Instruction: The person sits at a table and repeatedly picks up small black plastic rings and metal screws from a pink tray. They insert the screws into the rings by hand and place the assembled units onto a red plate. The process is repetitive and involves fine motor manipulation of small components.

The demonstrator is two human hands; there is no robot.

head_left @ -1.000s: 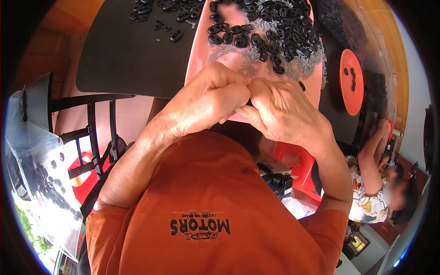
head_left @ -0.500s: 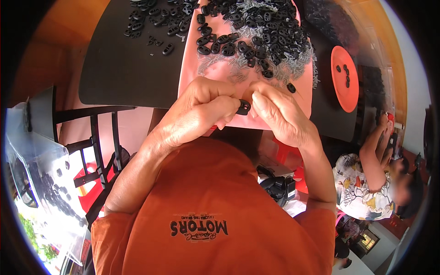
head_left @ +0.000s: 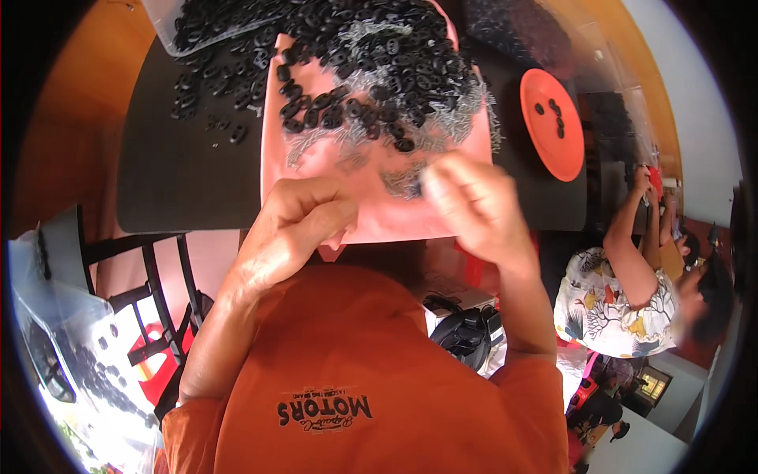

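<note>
L hand [head_left: 298, 225] is held at the near L corner of the pink tray [head_left: 379, 221], fingers curled in, thumb laid against the index; inside of the grip is hidden, so whether a pc is held can't be told. R hand [head_left: 475, 207] is blurred, raised over the near R part of same tray, well apart from L; fingers are bunched, w/ a dark spot seen at the tips, but held or just lying behind can't be told. Beyond the hands, tray's far half is covered w/ black toggles [head_left: 395, 67], approx. oval, heaped thickest at far R; grey springs [head_left: 454, 118] are strewn among & in front, some lying past the R edge. Clear tub [head_left: 163, 28], far L, is loaded w/ more toggles; others are scattered nearby on the dark surface [head_left: 166, 182]. To R, an orange dish [head_left: 545, 146] is set, w/ a few black pcs in it, mostly lined up.
</note>
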